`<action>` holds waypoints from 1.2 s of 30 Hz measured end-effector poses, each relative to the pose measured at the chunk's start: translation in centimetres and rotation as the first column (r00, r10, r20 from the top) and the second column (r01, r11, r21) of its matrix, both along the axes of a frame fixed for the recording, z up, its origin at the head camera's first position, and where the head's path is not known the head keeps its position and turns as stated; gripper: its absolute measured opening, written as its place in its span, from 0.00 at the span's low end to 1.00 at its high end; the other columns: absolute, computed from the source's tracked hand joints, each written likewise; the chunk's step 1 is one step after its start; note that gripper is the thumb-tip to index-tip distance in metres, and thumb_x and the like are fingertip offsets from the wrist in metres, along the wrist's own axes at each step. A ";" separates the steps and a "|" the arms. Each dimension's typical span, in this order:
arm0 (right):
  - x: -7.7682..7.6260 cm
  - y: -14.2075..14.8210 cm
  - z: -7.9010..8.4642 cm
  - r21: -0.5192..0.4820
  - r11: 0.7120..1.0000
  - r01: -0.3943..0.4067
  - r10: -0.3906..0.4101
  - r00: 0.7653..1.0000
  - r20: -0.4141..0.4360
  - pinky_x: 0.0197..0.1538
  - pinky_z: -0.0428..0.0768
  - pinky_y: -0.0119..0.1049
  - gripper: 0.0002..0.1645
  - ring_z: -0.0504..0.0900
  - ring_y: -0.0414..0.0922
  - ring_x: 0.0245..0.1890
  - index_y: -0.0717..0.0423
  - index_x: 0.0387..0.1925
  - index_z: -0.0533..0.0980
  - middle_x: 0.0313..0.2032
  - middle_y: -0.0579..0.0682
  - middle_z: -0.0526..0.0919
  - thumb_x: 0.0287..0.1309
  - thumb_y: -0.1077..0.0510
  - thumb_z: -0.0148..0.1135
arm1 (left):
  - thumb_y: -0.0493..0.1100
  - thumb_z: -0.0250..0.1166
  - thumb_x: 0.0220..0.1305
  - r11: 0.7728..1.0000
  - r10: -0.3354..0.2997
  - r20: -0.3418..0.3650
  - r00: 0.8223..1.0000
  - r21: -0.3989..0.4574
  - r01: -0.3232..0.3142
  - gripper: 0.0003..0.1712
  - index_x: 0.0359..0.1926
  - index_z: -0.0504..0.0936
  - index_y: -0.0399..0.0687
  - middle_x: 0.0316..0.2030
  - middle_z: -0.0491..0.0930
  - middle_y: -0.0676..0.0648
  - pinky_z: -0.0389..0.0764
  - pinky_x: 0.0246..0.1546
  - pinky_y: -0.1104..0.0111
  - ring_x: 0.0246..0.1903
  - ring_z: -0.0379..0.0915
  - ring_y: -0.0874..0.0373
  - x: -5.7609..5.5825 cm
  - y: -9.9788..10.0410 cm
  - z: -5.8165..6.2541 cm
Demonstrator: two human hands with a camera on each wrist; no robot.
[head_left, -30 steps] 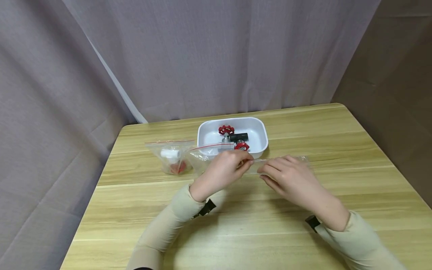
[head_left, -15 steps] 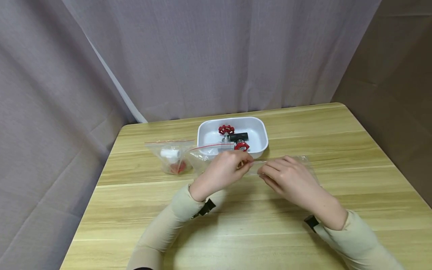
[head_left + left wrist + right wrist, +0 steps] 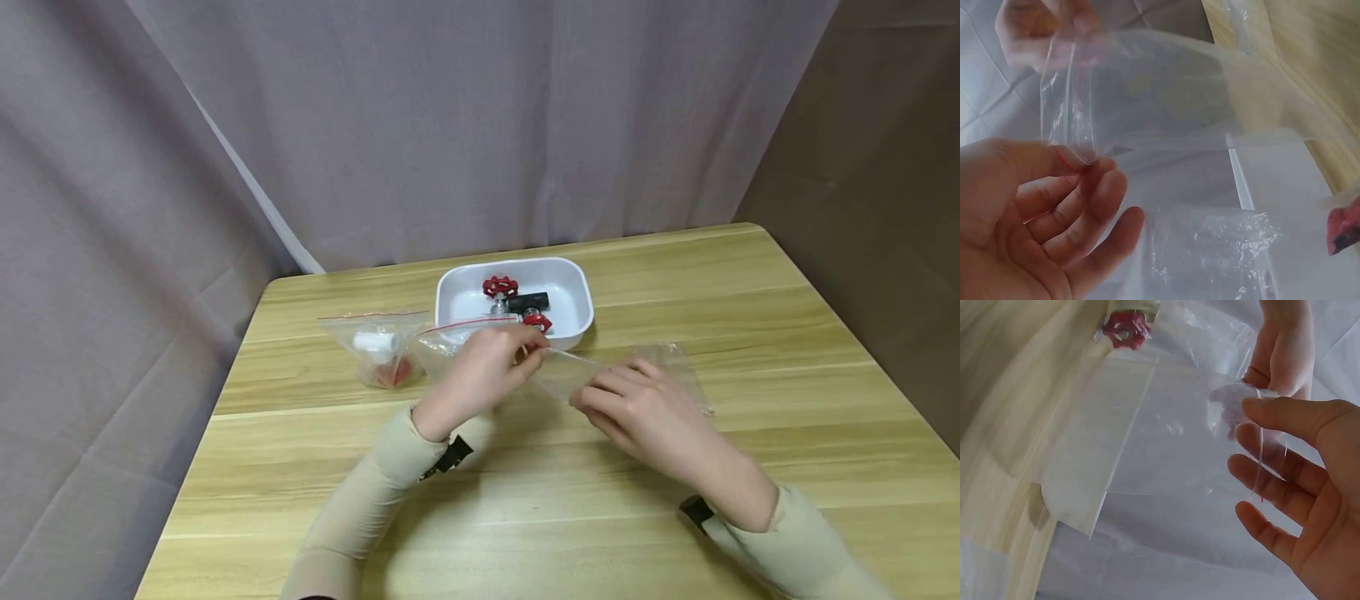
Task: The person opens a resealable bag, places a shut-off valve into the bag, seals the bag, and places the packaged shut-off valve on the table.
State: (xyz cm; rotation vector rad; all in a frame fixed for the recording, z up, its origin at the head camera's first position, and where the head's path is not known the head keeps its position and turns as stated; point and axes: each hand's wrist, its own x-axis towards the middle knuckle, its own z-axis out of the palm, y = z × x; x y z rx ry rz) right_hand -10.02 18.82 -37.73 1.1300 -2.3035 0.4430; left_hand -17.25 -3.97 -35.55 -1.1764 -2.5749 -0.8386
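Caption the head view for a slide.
Left hand and right hand hold a plastic bag near a tray holding valves.

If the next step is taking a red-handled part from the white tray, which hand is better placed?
Probably the left hand: it is nearer the white tray and its red-handled parts. The right hand is farther off; both pinch the clear bag.
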 end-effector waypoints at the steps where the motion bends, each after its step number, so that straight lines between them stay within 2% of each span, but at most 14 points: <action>1: 0.2 -0.1 -0.1 -0.007 1.000 -0.006 0.006 1.000 0.004 0.50 0.77 0.49 0.23 0.83 0.47 0.37 0.51 0.38 0.84 0.34 0.44 0.84 0.78 0.47 0.45 | 0.38 0.65 0.69 1.000 0.005 -0.001 1.000 0.004 -0.005 0.05 0.41 0.87 0.45 0.36 0.85 0.51 0.77 0.35 0.74 0.32 0.78 0.65 -0.1 -0.1 0.0; 3: 0.5 -0.2 -0.4 -0.020 1.000 -0.018 0.018 1.000 0.012 0.50 0.78 0.48 0.31 0.83 0.45 0.38 0.50 0.38 0.84 0.34 0.43 0.84 0.80 0.43 0.35 | 0.38 0.64 0.69 1.000 0.015 -0.005 1.000 0.012 -0.015 0.05 0.40 0.87 0.45 0.36 0.85 0.51 0.77 0.36 0.74 0.32 0.78 0.65 -0.2 -0.2 -0.1; 4: 0.8 -0.2 -0.6 -0.026 0.999 -0.022 0.022 1.000 0.017 0.50 0.78 0.47 0.32 0.83 0.45 0.38 0.50 0.39 0.84 0.35 0.42 0.84 0.80 0.43 0.34 | 0.38 0.64 0.69 1.000 0.019 -0.006 1.000 0.016 -0.019 0.06 0.40 0.87 0.45 0.36 0.85 0.52 0.77 0.36 0.74 0.32 0.78 0.65 -0.2 -0.3 -0.1; 11: 1.7 -0.4 -1.3 -0.056 0.998 -0.014 0.015 0.999 0.029 0.49 0.80 0.45 0.31 0.84 0.44 0.39 0.49 0.38 0.84 0.35 0.40 0.84 0.80 0.42 0.36 | 0.39 0.64 0.69 0.999 0.035 -0.001 0.999 0.026 -0.035 0.06 0.40 0.87 0.45 0.35 0.85 0.51 0.78 0.36 0.74 0.32 0.78 0.64 -0.2 -0.6 -0.3; 21: 1.6 -0.3 -1.5 -0.058 0.998 -0.014 0.016 0.999 0.037 0.49 0.80 0.44 0.30 0.84 0.43 0.40 0.49 0.38 0.84 0.36 0.41 0.84 0.79 0.41 0.38 | 0.38 0.64 0.68 0.999 0.039 -0.001 0.999 0.019 -0.039 0.05 0.39 0.87 0.45 0.33 0.84 0.53 0.77 0.35 0.74 0.31 0.77 0.65 0.3 -0.6 -0.2; 25: 1.5 -0.3 -0.5 -0.072 0.997 -0.030 0.033 0.999 0.038 0.55 0.75 0.42 0.30 0.83 0.46 0.44 0.51 0.41 0.85 0.39 0.44 0.85 0.79 0.42 0.40 | 0.38 0.64 0.67 0.999 0.045 -0.011 0.999 0.006 -0.045 0.05 0.40 0.87 0.44 0.34 0.84 0.52 0.77 0.34 0.74 0.31 0.78 0.63 0.5 -0.5 -0.2; 28: 1.6 -0.2 0.7 -0.106 0.993 -0.045 0.046 0.999 0.007 0.57 0.72 0.42 0.27 0.82 0.48 0.45 0.52 0.43 0.85 0.41 0.46 0.85 0.78 0.43 0.44 | 0.38 0.64 0.67 0.999 0.044 -0.018 0.999 -0.002 -0.044 0.06 0.40 0.87 0.45 0.34 0.84 0.52 0.77 0.34 0.75 0.31 0.78 0.63 0.6 -0.5 -0.2; 33: 1.9 -0.3 2.6 -0.156 0.984 -0.084 0.067 0.992 -0.109 0.52 0.74 0.43 0.23 0.83 0.48 0.42 0.53 0.42 0.85 0.40 0.47 0.85 0.78 0.46 0.48 | 0.37 0.64 0.67 0.999 0.035 -0.026 0.999 0.006 -0.035 0.05 0.38 0.86 0.46 0.33 0.83 0.53 0.77 0.33 0.76 0.30 0.77 0.65 0.7 -0.4 -0.4; 36: 1.7 -0.4 3.3 -0.178 0.979 -0.094 0.070 0.988 -0.135 0.51 0.73 0.42 0.22 0.83 0.47 0.41 0.52 0.41 0.85 0.39 0.46 0.85 0.77 0.46 0.49 | 0.37 0.64 0.67 0.999 0.033 -0.025 0.999 0.007 -0.033 0.05 0.37 0.86 0.46 0.32 0.83 0.53 0.76 0.32 0.77 0.30 0.76 0.66 0.7 -0.4 -0.5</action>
